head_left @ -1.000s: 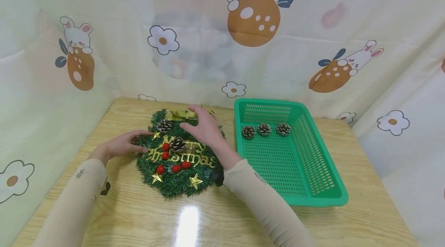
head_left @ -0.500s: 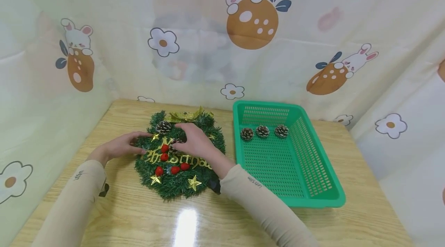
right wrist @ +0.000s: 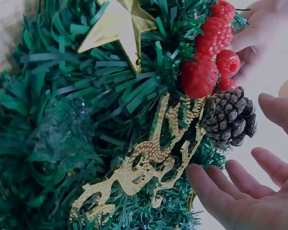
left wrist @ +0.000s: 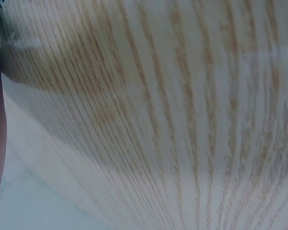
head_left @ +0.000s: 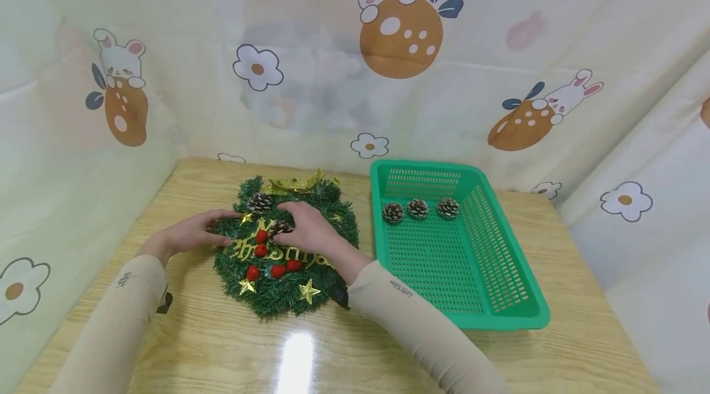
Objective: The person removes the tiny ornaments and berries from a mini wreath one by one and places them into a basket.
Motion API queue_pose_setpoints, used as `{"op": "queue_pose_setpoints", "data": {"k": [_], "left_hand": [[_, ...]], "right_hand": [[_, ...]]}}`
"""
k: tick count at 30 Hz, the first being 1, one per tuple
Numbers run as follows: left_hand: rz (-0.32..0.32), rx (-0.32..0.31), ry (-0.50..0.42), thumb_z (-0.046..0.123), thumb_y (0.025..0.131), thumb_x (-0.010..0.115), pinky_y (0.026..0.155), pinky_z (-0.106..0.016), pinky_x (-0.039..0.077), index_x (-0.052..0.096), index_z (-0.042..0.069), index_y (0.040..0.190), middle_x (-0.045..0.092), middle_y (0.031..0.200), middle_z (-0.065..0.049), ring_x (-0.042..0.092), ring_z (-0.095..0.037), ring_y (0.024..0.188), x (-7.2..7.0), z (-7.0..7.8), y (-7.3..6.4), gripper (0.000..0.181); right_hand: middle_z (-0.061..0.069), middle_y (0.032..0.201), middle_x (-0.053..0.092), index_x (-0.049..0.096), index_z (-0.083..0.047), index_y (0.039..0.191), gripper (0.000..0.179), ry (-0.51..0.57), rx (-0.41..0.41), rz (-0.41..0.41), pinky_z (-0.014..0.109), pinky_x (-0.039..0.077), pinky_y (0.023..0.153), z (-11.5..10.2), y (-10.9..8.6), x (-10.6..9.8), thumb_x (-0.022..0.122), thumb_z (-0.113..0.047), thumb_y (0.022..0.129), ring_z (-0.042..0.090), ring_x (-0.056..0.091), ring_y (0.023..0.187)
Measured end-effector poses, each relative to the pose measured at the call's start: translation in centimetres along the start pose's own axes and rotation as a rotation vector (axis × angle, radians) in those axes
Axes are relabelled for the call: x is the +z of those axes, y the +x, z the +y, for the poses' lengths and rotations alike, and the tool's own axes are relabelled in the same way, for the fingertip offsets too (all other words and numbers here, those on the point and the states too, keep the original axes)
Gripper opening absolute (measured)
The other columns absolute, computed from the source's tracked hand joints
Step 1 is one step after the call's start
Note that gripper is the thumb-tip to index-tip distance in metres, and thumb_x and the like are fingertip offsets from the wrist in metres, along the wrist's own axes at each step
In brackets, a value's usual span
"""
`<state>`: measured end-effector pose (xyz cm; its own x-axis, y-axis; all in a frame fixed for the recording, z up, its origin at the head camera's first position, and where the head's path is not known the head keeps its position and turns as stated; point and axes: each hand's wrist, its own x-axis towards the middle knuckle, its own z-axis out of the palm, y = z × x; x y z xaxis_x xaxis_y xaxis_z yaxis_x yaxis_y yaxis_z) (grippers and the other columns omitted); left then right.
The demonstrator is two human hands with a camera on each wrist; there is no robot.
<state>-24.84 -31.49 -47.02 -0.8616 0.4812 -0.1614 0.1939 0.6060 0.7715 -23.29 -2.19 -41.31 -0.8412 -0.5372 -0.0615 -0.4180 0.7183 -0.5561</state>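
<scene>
A green Christmas wreath (head_left: pixel 266 298) with gold lettering lies on the table. Red berries (right wrist: pixel 199 75), gold stars (head_left: pixel 308 291) and pine cones decorate it. My right hand (head_left: pixel 312 230) is over its middle, thumb and fingers spread around a pine cone (right wrist: pixel 229 117); the right wrist view shows a gap between them and the cone. My left hand (head_left: pixel 195 230) is at the wreath's left edge, thumb and fingers apart, fingertips at the greenery. Another pine cone (head_left: pixel 259 201) sits at the wreath's upper left. The left wrist view shows mostly tabletop.
A green plastic basket (head_left: pixel 516 320) stands to the right of the wreath, with three pine cones (head_left: pixel 418 208) near its back wall. A gold ribbon bow (head_left: pixel 294 185) tops the wreath. Behind the wooden table (head_left: pixel 222 344) hangs a patterned curtain (head_left: pixel 310 116).
My right hand has come from the wreath's top, near the bow, down to the middle pine cone. My left hand has stayed at the left edge.
</scene>
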Motion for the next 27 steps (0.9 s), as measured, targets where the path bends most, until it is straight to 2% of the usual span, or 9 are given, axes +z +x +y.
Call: {"op": "queue_pose_setpoints", "data": {"k": [5,13,27], "left_hand": [[-0.004,0.012,0.004,0.025,0.091,0.069,0.107,-0.068,0.024,0.037,0.009,0.15,0.026,0.155,-0.026,0.027,-0.053,0.136,0.1,-0.1,0.0,0.069],[-0.001,0.027,-0.006,0.025,0.091,0.07,0.107,-0.068,0.025,0.037,0.01,0.15,0.026,0.155,-0.024,0.025,-0.053,0.137,-0.1,-0.3,0.2,0.069],[0.0,0.014,0.0,0.025,0.091,0.07,0.108,-0.069,0.019,0.037,0.009,0.15,0.025,0.155,-0.025,0.021,-0.054,0.139,-0.1,0.3,-0.1,0.069]], "right_hand": [[0.009,0.148,0.045,0.044,-0.011,0.147,0.065,-0.006,0.014,-0.01,0.041,0.041,0.106,0.2,0.3,0.4,0.071,-0.029,0.091,0.027,0.042,0.135],[0.007,0.145,0.049,0.046,-0.013,0.145,0.062,-0.033,0.016,-0.036,0.042,0.04,0.107,0.5,0.7,1.1,0.071,-0.027,0.09,0.027,0.043,0.135],[0.005,0.144,0.05,0.044,-0.015,0.147,0.061,-0.065,-0.022,-0.077,0.037,0.045,0.102,0.2,0.7,1.3,0.07,-0.021,0.092,0.024,0.048,0.13]]}}
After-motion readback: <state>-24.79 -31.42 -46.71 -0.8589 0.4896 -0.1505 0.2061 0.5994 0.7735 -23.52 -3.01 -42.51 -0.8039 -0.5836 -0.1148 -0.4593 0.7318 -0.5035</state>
